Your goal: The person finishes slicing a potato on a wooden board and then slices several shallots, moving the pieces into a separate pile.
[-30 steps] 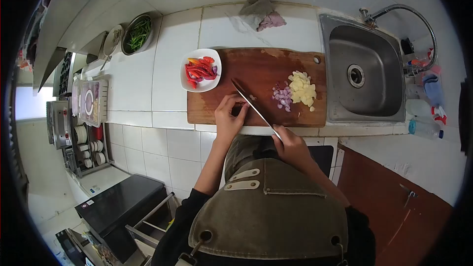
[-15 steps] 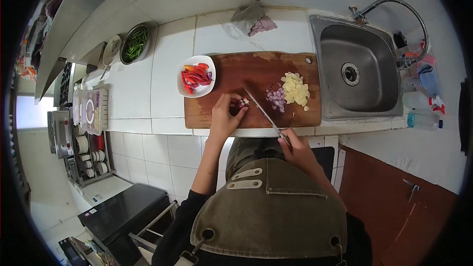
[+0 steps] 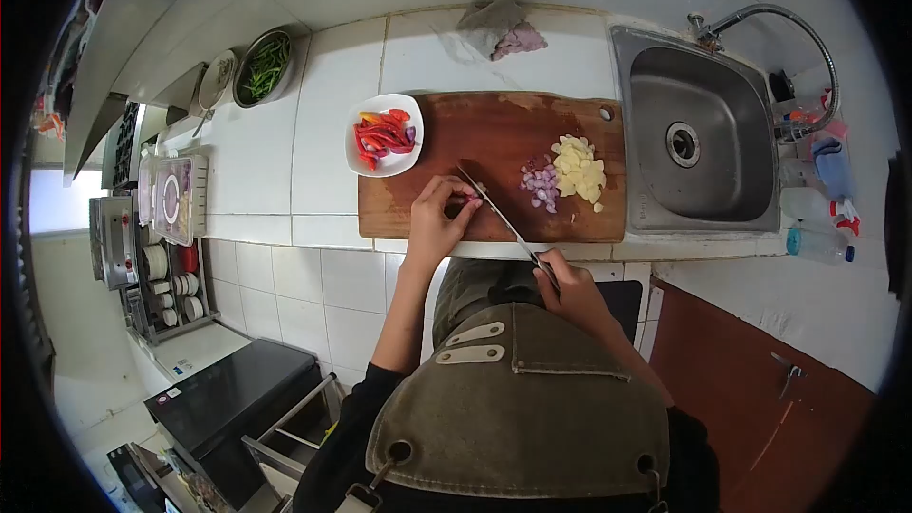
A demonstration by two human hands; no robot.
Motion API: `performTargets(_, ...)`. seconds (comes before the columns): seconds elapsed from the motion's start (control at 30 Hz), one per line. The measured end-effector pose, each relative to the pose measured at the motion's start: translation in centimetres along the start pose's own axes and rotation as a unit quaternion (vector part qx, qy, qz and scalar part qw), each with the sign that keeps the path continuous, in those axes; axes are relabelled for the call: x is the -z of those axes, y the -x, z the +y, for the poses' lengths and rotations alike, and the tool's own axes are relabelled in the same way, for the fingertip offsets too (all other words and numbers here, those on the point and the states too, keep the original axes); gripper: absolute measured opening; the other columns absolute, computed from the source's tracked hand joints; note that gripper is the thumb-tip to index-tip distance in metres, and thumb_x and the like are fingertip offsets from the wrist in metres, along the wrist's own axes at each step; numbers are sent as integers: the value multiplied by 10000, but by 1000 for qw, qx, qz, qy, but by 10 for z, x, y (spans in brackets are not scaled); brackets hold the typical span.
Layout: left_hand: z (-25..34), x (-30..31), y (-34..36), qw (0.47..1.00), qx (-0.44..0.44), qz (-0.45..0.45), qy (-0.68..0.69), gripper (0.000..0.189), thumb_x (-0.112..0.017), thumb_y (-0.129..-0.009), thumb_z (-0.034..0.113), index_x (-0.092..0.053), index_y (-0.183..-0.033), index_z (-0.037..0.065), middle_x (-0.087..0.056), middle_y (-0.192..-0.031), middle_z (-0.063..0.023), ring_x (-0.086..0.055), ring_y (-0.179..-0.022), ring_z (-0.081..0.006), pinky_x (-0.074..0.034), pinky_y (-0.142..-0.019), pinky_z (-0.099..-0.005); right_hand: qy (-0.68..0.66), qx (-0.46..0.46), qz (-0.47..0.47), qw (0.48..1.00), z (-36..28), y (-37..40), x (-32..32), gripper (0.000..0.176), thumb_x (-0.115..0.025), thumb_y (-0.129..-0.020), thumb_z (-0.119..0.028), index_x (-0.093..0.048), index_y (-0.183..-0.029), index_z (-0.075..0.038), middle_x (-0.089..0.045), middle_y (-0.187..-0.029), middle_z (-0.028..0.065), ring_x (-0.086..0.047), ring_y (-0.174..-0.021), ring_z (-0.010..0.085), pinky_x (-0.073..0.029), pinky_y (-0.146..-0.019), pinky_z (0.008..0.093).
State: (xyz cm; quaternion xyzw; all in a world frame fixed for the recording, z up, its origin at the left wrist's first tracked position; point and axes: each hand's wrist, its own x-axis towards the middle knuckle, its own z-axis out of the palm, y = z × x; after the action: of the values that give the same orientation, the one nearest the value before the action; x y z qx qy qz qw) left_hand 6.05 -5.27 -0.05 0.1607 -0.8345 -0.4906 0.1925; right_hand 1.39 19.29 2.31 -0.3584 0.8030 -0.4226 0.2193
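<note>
On the wooden cutting board [image 3: 446, 133], my left hand [image 3: 439, 216] pinches a small purple-red shallot [image 3: 474, 197], mostly covered by the fingers. My right hand [image 3: 570, 287] is closed around the handle of a knife [image 3: 503, 219]. Its blade slants up and left across the board, its edge against or right beside the shallot; contact is hard to make out. To the right of the blade lie a pile of chopped purple shallots [image 3: 541, 190] and a pile of pale yellow slices [image 3: 579, 171], possibly garlic. A white bowl [image 3: 355, 160] of red chilies [image 3: 383, 138] stands on the board's left end.
Right of the board is a steel sink [image 3: 703, 180] with a flexible faucet [image 3: 807, 27]. Bottles [image 3: 819, 243] stand beyond it. A bowl of green chilies [image 3: 269, 66] and a plastic container [image 3: 179, 199] are at left. A cloth [image 3: 519, 41] lies by the wall.
The knife blade has come closer to my left fingers and the shallot. My left hand has shifted slightly right relative to the board. The whole view has moved a little.
</note>
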Motion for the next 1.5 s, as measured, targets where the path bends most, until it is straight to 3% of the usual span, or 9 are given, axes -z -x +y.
performTargets(0.37,-2,-8,4,999,10,43,0,184,-771,-782,-12,-653,-922,-22,-645,-955,-114,-697,-814,-198,-595,-724,-291,13,6,15,1000,2,4,-4,165,-593,-945,-116,-517,-1069,-38,-637,-722,186,-667,-694,380,-516,-585,451)
performTargets(0.67,-3,-7,5,998,48,45,12,315,-767,-781,-20,-561,-1018,-4,-659,-947,-98,-700,-820,-174,-588,-737,-281,21,-30,-8,999,3,2,-5,169,-581,-946,-112,-510,-1077,-32,-646,-749,197,-663,-696,394,-508,-592,464)
performTargets(0.8,-4,2,0,997,8,56,-56,330,-773,-759,9,-585,-1030,11,-661,-960,-103,-685,-844,-206,-556,-746,-312,3,-2,29,1000,-3,0,0,158,-578,-951,-109,-515,-1072,-30,-636,-738,189,-656,-694,395,-502,-608,466)
performTargets(0.9,3,10,-6,992,-35,49,-108,337,-785,-735,35,-614,-1025,33,-667,-987,-99,-654,-893,-244,-527,-777,-349,-42,-35,49,997,-12,-2,12,151,-581,-956,-117,-516,-1063,-32,-608,-710,178,-633,-656,380,-488,-605,428)
performTargets(0.97,9,10,-11,989,-57,39,-127,342,-792,-721,51,-631,-1023,45,-671,-1007,-95,-635,-925,-264,-510,-799,-370,-71,-97,36,992,-14,-2,19,153,-580,-962,-130,-511,-1064,-40,-561,-673,145,-571,-582,305,-458,-595,384)
performTargets(1.07,16,5,-17,985,-74,20,-157,336,-784,-733,125,-643,-1034,79,-667,-1035,-72,-594,-994,-275,-438,-875,-405,-132,-117,52,983,-7,-1,16,155,-581,-964,-142,-508,-1064,-50,-518,-649,108,-487,-559,210,-418,-573,345)
performTargets(1.23,14,-9,-26,967,-71,-18,-244,298,-776,-770,173,-671,-1043,117,-704,-1004,-47,-612,-977,-237,-405,-906,-380,-148,-154,47,976,-7,3,19,148,-577,-971,-148,-508,-1057,-50,-484,-638,76,-433,-581,138,-385,-562,318)
performTargets(1.47,11,2,-27,988,-41,-20,-150,234,-730,-836,104,-663,-1060,94,-722,-915,-56,-661,-825,-187,-459,-826,-357,-162,-144,68,974,-5,8,19,132,-573,-977,-133,-510,-1047,-41,-458,-622,54,-414,-567,118,-365,-536,311)
performTargets(1.5,15,7,-25,999,25,18,13,217,-719,-863,93,-660,-1068,57,-723,-930,-64,-669,-833,-160,-485,-829,-326,-161,-142,66,974,-5,8,20,132,-573,-977,-133,-510,-1047,-41,-458,-622,54,-414,-567,118,-365,-536,311)
